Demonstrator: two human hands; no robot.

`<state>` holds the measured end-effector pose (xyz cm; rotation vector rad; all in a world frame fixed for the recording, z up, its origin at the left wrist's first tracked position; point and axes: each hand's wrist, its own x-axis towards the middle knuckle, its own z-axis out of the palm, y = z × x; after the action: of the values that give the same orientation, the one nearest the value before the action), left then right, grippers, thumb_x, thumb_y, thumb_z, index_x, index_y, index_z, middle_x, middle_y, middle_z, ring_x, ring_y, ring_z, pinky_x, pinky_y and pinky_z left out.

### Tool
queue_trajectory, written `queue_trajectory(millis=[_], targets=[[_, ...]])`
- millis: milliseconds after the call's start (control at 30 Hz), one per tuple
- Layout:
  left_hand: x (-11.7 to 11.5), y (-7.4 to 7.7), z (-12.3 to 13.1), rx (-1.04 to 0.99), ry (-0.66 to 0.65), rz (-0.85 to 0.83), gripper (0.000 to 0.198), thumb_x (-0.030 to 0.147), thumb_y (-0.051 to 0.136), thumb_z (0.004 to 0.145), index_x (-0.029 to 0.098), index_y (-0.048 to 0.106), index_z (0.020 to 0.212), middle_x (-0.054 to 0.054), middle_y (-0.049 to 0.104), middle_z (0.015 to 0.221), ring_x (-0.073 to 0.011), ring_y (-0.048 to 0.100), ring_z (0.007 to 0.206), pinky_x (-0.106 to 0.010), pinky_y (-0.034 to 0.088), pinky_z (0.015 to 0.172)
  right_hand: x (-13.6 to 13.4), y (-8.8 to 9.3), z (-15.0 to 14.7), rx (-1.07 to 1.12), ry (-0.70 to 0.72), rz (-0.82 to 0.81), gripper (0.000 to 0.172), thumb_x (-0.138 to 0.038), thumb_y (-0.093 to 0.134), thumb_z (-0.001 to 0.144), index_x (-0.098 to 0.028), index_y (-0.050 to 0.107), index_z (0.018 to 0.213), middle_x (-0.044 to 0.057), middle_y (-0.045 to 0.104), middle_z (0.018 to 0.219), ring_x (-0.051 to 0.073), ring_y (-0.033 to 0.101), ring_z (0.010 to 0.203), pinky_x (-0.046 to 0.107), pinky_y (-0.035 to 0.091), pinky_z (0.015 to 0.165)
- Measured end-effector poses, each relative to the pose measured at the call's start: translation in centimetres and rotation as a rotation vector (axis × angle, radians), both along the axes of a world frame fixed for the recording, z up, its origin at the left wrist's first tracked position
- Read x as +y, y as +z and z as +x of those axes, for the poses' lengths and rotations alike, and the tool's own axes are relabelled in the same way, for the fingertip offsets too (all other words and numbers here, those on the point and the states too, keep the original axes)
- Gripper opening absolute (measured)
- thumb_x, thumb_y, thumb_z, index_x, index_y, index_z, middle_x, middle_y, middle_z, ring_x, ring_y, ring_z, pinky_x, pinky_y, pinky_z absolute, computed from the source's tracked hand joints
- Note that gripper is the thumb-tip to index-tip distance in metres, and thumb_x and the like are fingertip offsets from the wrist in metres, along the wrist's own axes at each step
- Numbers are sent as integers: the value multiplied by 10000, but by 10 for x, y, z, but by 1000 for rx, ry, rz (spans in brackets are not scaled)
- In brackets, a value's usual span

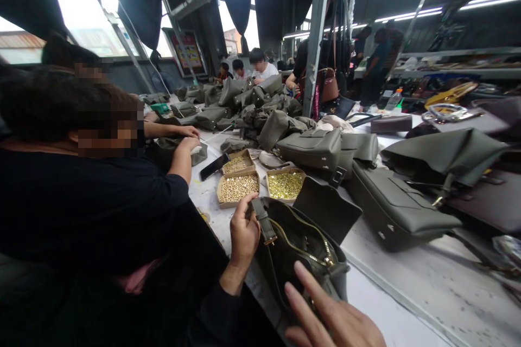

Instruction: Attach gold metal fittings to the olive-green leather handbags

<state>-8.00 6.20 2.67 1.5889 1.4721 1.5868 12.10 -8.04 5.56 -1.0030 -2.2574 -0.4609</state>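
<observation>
A dark olive handbag [280, 276] stands on the white table in front of me, its gold zipper [303, 252] undone and its flap [325, 209] folded back. My left hand [245, 233] is closed on the bag's upper left edge, beside a short strap [264, 219] with a gold-coloured metal fitting. Over the near side of the bag, my right hand [334, 309] has its fingers stretched out and apart, with no object seen in it. Whether those fingertips touch the bag I cannot tell. Just beyond the bag lie trays of small gold hardware [239, 188] and yellowish-gold pieces [285, 184].
At my left a person in a dark top [101, 200] works with both hands on another olive piece. A black phone [214, 167] leans by a third tray [238, 162]. Olive bags [401, 206] crowd the right and far table. A metal post [317, 38] rises beyond.
</observation>
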Motion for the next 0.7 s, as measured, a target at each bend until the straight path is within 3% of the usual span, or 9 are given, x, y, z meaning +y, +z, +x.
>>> queue_trajectory(millis=[100,200,267,367,433,533,633,700], targets=[[-5,1,-6,18,3,-15,361,141,537,838,194,683,1164,-76,740,1165,-230,688,1100,-363,525,1014,8,7,3,56,-26,11,347,-299,471,1055,-127,703,1246,188,702,1281,146,747,665,198,570,560],[-5,1,-15,-24,10,-54,357,175,565,822,194,682,1158,-64,749,1126,-228,703,1052,-335,551,951,5,8,0,21,77,60,263,-189,545,1007,-172,731,1193,108,741,1244,110,662,535,211,532,488],[-3,1,-23,-59,20,-78,364,192,584,805,192,684,1154,-57,750,1108,-222,707,1026,-305,558,907,3,5,-3,-12,93,39,324,-110,481,999,-190,730,1189,49,775,1187,107,619,502,226,512,450],[-7,5,-31,-57,41,-110,340,221,618,807,198,694,1138,-51,745,1110,-217,700,1030,-285,551,904,8,2,5,8,22,-12,444,-66,303,1014,-158,710,1166,72,796,1030,142,676,619,239,547,530],[-22,9,-33,-20,19,-140,341,262,636,831,202,688,1162,-59,734,1140,-228,694,1048,-294,559,903,18,1,20,29,-82,-6,413,-83,297,1028,-159,692,1123,97,769,979,154,688,685,242,543,583],[-64,15,-30,151,-111,-151,407,326,672,840,210,668,1230,-83,701,1201,-256,691,1059,-322,592,877,35,-4,47,19,-249,-1,350,-51,355,1008,-177,671,1090,108,731,1028,170,679,765,262,535,656],[-104,19,-28,373,-238,-24,441,393,699,831,262,676,1252,-75,701,1150,-242,710,931,-308,623,788,46,-14,62,32,-288,-43,340,-21,388,965,-175,666,1086,111,707,1080,198,668,853,299,550,729],[-115,25,-29,448,-336,92,400,404,717,837,283,695,1218,-66,723,1064,-232,719,869,-291,628,736,47,-19,64,84,-254,-100,299,-42,432,946,-162,655,1104,119,690,1101,220,652,905,329,560,781]])
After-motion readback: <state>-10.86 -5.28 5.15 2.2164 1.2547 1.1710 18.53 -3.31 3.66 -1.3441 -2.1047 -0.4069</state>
